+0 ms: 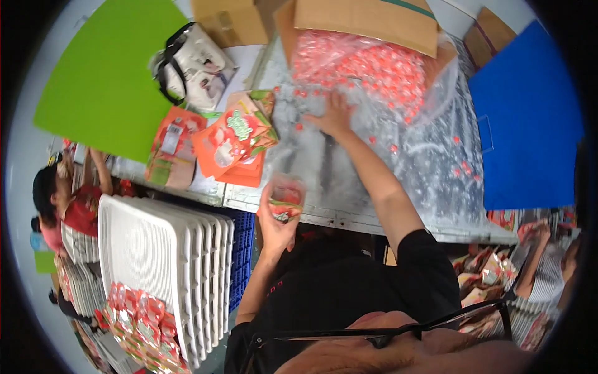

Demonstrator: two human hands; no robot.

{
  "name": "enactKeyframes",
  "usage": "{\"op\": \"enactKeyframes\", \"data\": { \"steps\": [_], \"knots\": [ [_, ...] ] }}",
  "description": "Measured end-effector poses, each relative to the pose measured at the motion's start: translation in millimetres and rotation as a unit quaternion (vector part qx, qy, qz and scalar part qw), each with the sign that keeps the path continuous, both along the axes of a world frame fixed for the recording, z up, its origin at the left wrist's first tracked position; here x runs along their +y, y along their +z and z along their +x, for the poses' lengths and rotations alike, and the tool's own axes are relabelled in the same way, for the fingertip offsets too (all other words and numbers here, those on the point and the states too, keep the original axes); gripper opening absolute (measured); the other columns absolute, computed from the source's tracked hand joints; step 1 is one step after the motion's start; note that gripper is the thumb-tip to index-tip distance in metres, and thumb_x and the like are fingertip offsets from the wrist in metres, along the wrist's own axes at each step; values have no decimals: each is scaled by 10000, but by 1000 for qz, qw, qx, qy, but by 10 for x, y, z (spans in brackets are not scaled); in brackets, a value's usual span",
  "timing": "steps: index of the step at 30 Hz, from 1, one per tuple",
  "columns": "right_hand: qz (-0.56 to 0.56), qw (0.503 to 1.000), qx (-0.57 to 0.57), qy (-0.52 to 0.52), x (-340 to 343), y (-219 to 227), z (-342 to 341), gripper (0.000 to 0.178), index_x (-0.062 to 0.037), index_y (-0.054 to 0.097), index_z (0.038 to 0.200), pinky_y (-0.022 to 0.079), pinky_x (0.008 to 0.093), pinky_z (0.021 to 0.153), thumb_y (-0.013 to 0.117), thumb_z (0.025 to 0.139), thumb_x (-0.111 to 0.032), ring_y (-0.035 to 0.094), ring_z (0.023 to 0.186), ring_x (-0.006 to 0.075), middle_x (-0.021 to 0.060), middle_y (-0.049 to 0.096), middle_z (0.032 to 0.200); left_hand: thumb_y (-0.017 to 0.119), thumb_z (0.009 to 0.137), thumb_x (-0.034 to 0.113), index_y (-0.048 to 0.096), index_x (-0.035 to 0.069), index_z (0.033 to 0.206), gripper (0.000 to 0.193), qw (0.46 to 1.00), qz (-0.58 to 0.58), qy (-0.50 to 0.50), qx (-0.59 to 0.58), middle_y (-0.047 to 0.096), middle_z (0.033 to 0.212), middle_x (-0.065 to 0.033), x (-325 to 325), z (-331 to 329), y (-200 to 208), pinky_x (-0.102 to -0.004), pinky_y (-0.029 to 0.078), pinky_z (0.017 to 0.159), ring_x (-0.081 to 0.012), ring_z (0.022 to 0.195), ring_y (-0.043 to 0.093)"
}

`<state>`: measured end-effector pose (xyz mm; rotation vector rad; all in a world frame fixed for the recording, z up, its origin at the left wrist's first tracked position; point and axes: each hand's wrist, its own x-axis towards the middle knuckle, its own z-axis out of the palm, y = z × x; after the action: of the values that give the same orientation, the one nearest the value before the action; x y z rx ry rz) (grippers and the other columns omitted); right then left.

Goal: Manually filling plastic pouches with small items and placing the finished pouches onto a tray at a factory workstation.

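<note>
My left hand [276, 229] is wrapped round a small candy pouch [288, 201] at the table's front edge. The pouch stands upright with its mouth spread, and something red shows in it. My right hand [336, 117] reaches forward over the metal tabletop [305, 165], fingers apart and holding nothing that I can see. Close to its fingertips lie a few loose red-wrapped candies [300, 93]. Just beyond is a cardboard box [367, 28] on its side, from which a heap of the same candies [374, 68] spills in a clear plastic liner.
Flat orange pouches [233, 134] lie stacked left of my hands, with a white bag [202, 68] behind. A green panel [112, 81] and a blue panel [529, 124] flank the table. White trays [140, 243] stand stacked at lower left, holding filled packets [146, 321]. Other people work on both sides.
</note>
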<state>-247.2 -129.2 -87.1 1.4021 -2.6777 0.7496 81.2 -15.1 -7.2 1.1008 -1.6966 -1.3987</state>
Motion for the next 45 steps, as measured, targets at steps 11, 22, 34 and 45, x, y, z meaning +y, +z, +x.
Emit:
{"op": "enactKeyframes", "data": {
  "steps": [11, 22, 34, 45],
  "knots": [
    [-75, 996, 50, 7, 222, -154, 622, 466, -65, 596, 1198, 212, 716, 1058, 671, 817, -323, 400, 1313, 325, 97, 513, 1299, 745, 671, -51, 353, 2, 1441, 866, 995, -99, -18, -15, 593, 1214, -182, -55, -61, 181, -363, 470, 964, -250, 1095, 601],
    [-160, 977, -73, 122, 1724, 285, 287, 299, -90, 648, 1218, 257, 594, 1119, 578, 942, -180, 448, 1318, 336, 72, 572, 1373, 742, 650, -72, 363, -1, 1432, 872, 999, -32, -37, -1, 596, 1250, -186, 27, -38, 226, -369, 479, 973, -255, 1135, 606],
    [-82, 986, -110, 93, 1873, -88, -346, 515, -202, 468, 1469, 83, 503, 1216, 284, 1044, -427, 253, 1474, 325, 57, 353, 1579, 749, 659, -66, 354, 9, 1439, 877, 996, -68, -56, 14, 606, 1238, -183, 64, -115, 256, -373, 482, 967, -254, 1126, 612],
    [-28, 965, 25, 259, 1666, 148, 565, 491, -169, 586, 1317, 244, 578, 1146, 703, 862, -310, 387, 1369, 334, 97, 517, 1401, 772, 663, -10, 330, 20, 1463, 915, 997, 25, -41, 53, 497, 1351, -211, 73, -77, 139, -388, 451, 1017, -283, 1229, 530]
  ]
}}
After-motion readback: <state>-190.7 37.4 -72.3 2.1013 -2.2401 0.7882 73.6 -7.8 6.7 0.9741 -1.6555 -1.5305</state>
